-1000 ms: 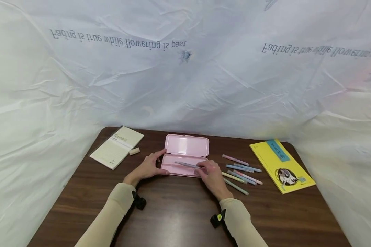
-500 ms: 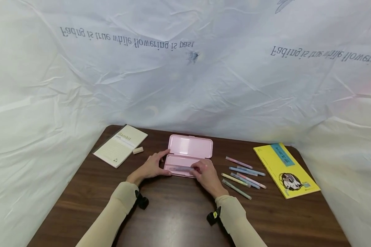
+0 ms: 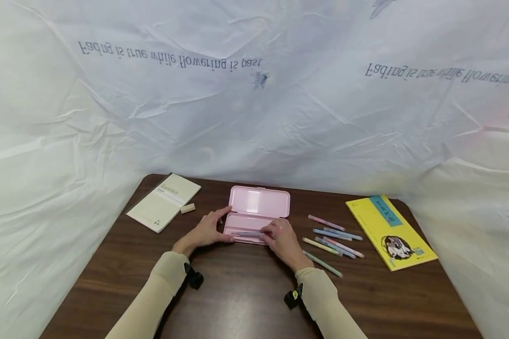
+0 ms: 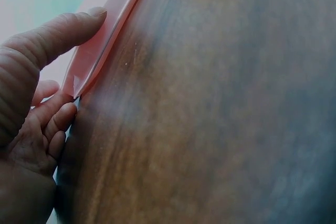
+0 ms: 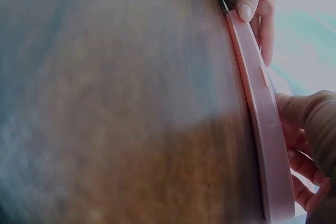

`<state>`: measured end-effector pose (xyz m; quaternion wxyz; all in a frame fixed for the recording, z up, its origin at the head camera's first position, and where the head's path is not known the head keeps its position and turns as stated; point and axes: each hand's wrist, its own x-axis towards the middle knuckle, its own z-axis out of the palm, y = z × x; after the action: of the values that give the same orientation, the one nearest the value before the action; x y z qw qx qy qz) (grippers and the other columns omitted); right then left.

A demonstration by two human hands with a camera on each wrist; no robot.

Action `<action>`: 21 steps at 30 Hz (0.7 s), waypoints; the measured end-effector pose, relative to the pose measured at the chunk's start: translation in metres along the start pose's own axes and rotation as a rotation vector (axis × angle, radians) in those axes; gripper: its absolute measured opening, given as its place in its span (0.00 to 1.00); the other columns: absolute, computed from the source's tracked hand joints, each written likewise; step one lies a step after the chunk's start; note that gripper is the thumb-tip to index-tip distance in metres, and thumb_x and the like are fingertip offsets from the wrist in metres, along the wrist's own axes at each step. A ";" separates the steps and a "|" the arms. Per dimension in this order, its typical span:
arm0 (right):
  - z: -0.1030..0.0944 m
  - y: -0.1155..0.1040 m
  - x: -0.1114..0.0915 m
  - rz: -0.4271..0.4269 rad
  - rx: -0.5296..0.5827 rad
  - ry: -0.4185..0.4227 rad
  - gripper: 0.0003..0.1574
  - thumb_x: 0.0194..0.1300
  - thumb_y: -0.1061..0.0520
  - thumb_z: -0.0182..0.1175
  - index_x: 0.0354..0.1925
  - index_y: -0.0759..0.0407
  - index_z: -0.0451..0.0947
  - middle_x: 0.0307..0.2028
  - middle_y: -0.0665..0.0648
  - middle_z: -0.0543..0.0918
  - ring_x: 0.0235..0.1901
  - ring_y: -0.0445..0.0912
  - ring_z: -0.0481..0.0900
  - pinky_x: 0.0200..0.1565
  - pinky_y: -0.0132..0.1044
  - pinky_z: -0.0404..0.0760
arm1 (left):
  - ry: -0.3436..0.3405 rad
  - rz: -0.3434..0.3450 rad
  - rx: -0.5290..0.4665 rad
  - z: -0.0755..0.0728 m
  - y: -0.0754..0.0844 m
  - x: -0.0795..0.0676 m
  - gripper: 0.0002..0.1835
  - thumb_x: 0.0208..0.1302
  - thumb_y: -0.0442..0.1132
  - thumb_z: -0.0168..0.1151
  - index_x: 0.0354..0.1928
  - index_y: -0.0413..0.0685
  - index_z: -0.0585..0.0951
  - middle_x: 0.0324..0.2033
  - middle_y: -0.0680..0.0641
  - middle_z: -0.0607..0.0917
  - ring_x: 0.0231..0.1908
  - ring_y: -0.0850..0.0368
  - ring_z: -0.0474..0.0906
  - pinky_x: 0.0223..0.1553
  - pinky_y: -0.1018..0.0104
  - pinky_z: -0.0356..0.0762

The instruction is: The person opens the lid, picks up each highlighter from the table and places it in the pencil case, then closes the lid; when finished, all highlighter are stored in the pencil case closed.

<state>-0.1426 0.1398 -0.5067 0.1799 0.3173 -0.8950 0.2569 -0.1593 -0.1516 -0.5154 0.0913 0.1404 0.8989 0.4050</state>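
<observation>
A pink pencil case [image 3: 258, 201] lies open on the table, its lid tipped back. My left hand [image 3: 205, 230] holds the case's left end; in the left wrist view the thumb [image 4: 71, 31] lies against the front wall, with the other fingers round the end. My right hand [image 3: 283, 240] reaches into the tray and pinches a slim greyish-blue pen [image 3: 246, 234], which lies lengthwise near the front wall. Its right end is hidden by the fingers. In the right wrist view the case's front wall [image 5: 268, 145] hides the pen.
Several pastel pens [image 3: 327, 240] lie loose right of the case. Beyond them is a yellow book [image 3: 390, 230]. At the left lie a cream notebook [image 3: 163, 202] and a small beige block [image 3: 188, 208]. A white printed cloth [image 3: 254, 117] hangs behind the table [image 3: 237, 287].
My right hand has moved left and down into the case, bringing the pen from above the tray to near its front wall. The left hand has stayed at the case's left end.
</observation>
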 end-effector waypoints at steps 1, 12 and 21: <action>0.000 0.000 0.000 -0.003 -0.003 -0.003 0.07 0.57 0.60 0.79 0.34 0.58 0.91 0.31 0.53 0.84 0.42 0.57 0.81 0.55 0.55 0.76 | 0.001 0.000 0.002 0.000 0.000 0.000 0.59 0.50 0.59 0.84 0.83 0.58 0.63 0.50 0.45 0.78 0.53 0.46 0.69 0.58 0.44 0.67; -0.001 -0.003 0.001 -0.025 0.001 -0.041 0.04 0.61 0.59 0.77 0.35 0.58 0.92 0.31 0.53 0.83 0.42 0.57 0.81 0.56 0.56 0.76 | 0.009 -0.004 0.000 0.000 -0.002 -0.004 0.60 0.50 0.58 0.84 0.83 0.56 0.62 0.47 0.46 0.76 0.49 0.47 0.67 0.54 0.47 0.67; -0.014 -0.004 -0.014 0.075 0.073 0.019 0.11 0.63 0.55 0.77 0.42 0.57 0.89 0.38 0.53 0.86 0.46 0.54 0.81 0.52 0.54 0.78 | 0.003 0.002 -0.003 0.000 0.001 -0.001 0.59 0.50 0.58 0.84 0.83 0.57 0.63 0.47 0.46 0.76 0.50 0.47 0.67 0.54 0.48 0.66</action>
<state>-0.1276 0.1514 -0.5008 0.1669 0.2873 -0.8945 0.2990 -0.1587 -0.1517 -0.5147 0.0894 0.1406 0.8983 0.4065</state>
